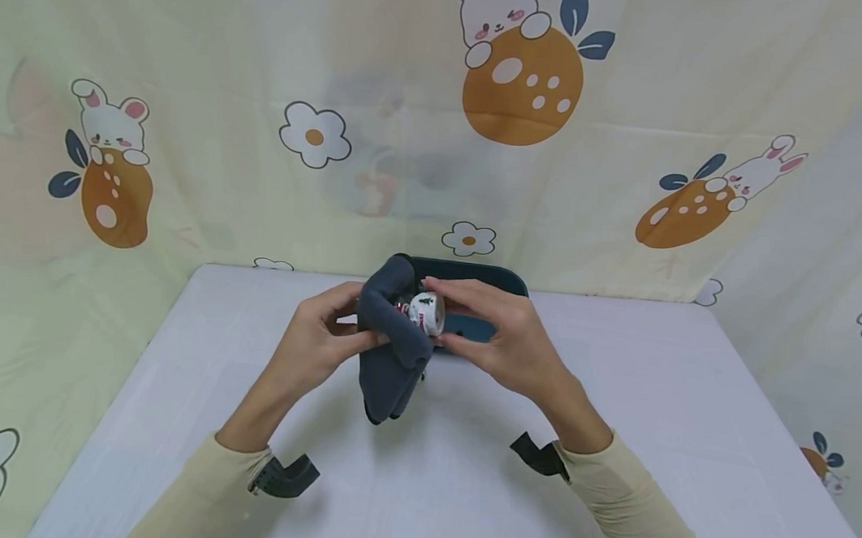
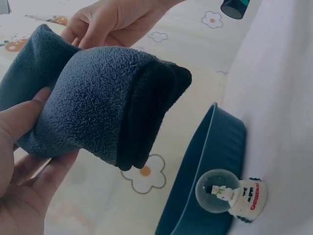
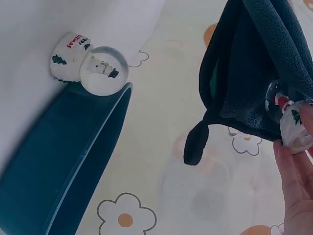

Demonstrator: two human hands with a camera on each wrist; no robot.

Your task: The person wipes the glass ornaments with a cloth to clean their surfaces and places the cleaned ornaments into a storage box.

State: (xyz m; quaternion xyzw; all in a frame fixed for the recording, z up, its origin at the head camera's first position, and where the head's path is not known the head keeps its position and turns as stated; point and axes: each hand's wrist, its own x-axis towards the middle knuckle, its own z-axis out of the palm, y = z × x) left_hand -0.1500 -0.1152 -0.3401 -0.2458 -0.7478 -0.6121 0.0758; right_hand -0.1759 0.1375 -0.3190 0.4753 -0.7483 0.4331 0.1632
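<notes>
Beige fabric sleeves point(image 1: 195, 496) extend over a white-covered table point(image 1: 419, 496). Before a long teal plastic tub point(image 2: 230, 142), the left hand point(image 1: 318, 332) grips a folded blue-grey plush cloth point(image 1: 389, 372); the right hand point(image 1: 504, 334) pinches a small snow globe point(image 1: 426, 313) by its white base, dome against the cloth. Another white-based snow globe point(image 2: 232, 195) stands just beside the tub.
</notes>
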